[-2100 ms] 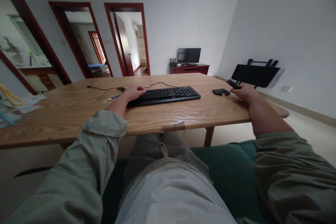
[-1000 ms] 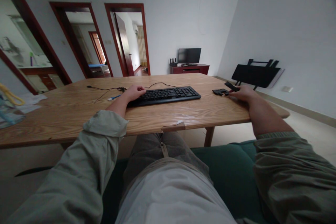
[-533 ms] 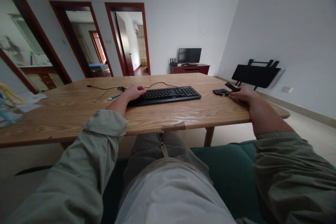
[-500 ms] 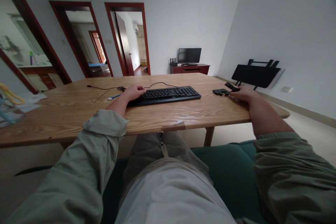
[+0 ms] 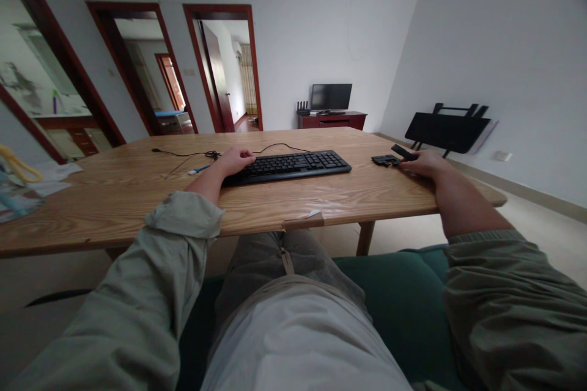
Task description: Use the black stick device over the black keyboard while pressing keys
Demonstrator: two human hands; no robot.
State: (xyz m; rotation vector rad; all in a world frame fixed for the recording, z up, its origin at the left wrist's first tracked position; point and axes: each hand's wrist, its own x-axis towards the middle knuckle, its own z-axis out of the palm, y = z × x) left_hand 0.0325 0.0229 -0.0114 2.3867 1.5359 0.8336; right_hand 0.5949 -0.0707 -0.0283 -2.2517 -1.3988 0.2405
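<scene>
Right hand has carried stick toward clip.

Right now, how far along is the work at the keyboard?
Done: the keyboard lies flat on the table. In hand: the left hand rests on its left end; the right hand has a grip on a small dark piece beside a flat dark part. Left: both pieces sit apart from the keyboard.

A wooden table spans the frame's middle — a thin black cable trails at its upper left. Beyond, centre, a television on a red cabinet; at right, a folded black table leans against the wall.
</scene>
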